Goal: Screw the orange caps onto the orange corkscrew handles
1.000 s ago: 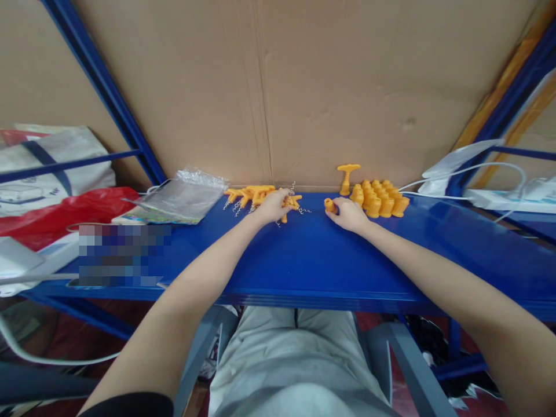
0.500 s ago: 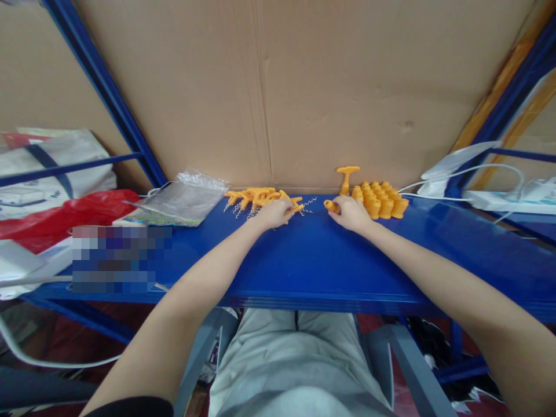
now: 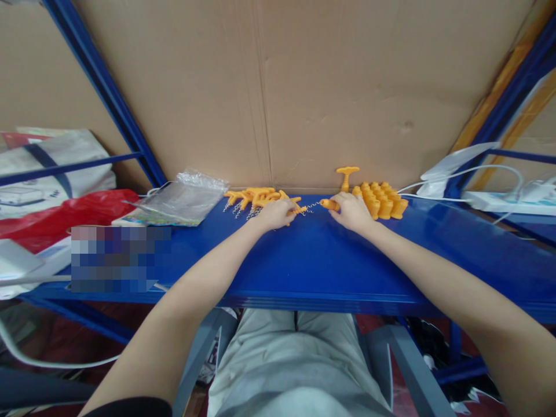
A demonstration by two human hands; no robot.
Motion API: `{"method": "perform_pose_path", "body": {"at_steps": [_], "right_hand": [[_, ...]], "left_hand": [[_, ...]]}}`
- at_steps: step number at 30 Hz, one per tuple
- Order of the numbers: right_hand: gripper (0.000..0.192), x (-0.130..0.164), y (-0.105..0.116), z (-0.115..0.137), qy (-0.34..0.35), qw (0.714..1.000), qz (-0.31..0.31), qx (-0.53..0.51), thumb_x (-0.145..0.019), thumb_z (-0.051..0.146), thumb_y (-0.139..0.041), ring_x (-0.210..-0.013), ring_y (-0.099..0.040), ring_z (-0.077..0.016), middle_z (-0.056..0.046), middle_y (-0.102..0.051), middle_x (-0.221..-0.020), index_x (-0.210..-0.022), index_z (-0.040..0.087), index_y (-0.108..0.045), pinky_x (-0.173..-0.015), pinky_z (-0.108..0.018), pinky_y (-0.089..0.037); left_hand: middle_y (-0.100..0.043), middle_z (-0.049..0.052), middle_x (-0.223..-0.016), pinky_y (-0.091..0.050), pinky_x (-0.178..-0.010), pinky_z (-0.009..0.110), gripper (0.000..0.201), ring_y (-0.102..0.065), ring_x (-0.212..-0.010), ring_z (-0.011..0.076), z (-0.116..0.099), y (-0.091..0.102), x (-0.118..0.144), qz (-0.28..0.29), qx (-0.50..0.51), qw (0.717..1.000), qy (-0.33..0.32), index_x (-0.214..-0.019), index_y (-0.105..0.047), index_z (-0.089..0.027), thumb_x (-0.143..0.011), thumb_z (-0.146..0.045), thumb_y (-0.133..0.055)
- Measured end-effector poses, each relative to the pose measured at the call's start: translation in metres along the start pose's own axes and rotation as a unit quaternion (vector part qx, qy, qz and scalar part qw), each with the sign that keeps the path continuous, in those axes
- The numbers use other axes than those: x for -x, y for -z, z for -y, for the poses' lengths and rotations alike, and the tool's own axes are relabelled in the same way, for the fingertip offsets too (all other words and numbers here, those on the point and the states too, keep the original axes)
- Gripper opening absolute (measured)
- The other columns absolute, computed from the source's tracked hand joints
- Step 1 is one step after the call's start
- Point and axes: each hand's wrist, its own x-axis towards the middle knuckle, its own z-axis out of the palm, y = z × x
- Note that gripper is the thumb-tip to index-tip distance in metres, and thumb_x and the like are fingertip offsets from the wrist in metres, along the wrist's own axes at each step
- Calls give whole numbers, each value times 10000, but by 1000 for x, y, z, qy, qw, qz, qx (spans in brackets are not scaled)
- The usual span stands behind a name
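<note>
My left hand (image 3: pixel 274 215) grips an orange T-shaped piece (image 3: pixel 297 208) with a metal spring on its end, held just off a pile of the same orange spring pieces (image 3: pixel 254 198) on the blue shelf (image 3: pixel 313 260). An orange cone-shaped sleeve (image 3: pixel 329 204) lies in the fingers of my right hand (image 3: pixel 353 212), its mouth turned toward the spring tip. The two parts almost meet between my hands. Behind my right hand several orange sleeves (image 3: pixel 382 200) stand in rows, with one assembled T-topped piece (image 3: pixel 347 176) upright at their left.
A clear plastic bag (image 3: pixel 182 197) lies left of the pile, then a red bag (image 3: pixel 65 211) and white bags. White cables and a power strip (image 3: pixel 508 200) sit at the right. A cardboard wall (image 3: pixel 278 87) backs the shelf, with blue frame posts on both sides.
My left hand lifted one spring piece out of the pile and carried it right. My right hand turned the sleeve and brought it left to meet the spring.
</note>
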Motion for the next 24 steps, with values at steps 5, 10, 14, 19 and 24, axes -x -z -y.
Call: {"method": "perform_pose_path", "body": {"at_steps": [5, 10, 14, 19, 24], "right_hand": [[372, 1, 2, -2, 25, 999, -21, 9, -917, 240, -477, -1100, -593, -339, -176, -676, -1198, -1214, 150, -682, -885, -432, -383], [400, 1, -3, -5, 93, 993, -75, -2, -934, 249, -482, -1070, -590, -330, -176, -653, -1191, -1272, 157, -676, -880, -445, -411], [414, 1, -8, -4, 142, 982, -115, -41, -957, 242, -466, -1043, -599, -325, -179, -627, -1188, -1315, 164, -659, -867, -470, -464], [404, -3, -16, -8, 153, 971, -122, -138, -945, 268, -511, -995, -634, -295, -163, -613, -1163, -1308, 169, -660, -867, -479, -542], [438, -12, -22, -21, 147, 944, -110, -273, -877, 354, -658, -1073, -646, -299, -146, -648, -1173, -1281, 185, -653, -953, -523, -555]], "left_hand": [[-691, 101, -1257, -507, -998, 358, 305, -659, -1158, 265, -10, 12, 4, 9, -78, 997, 26, -1179, -704, -190, -947, -205, -507], [-644, 118, -1250, -553, -876, 361, 315, -693, -1040, 256, -22, 16, 5, -18, -112, 993, 24, -1244, -639, -178, -993, -218, -454], [-649, 109, -1193, -556, -852, 342, 255, -690, -1007, 227, -20, 8, 2, -73, -75, 994, -8, -1187, -625, -164, -1004, -197, -450], [-660, 105, -1116, -549, -876, 344, 183, -682, -1019, 229, -6, -5, -3, -121, -27, 991, -40, -1114, -610, -151, -967, -172, -502], [-675, 91, -1075, -556, -882, 354, 158, -683, -997, 224, 5, -12, -7, -143, 11, 988, -55, -1081, -608, -162, -952, -177, -518]]}}
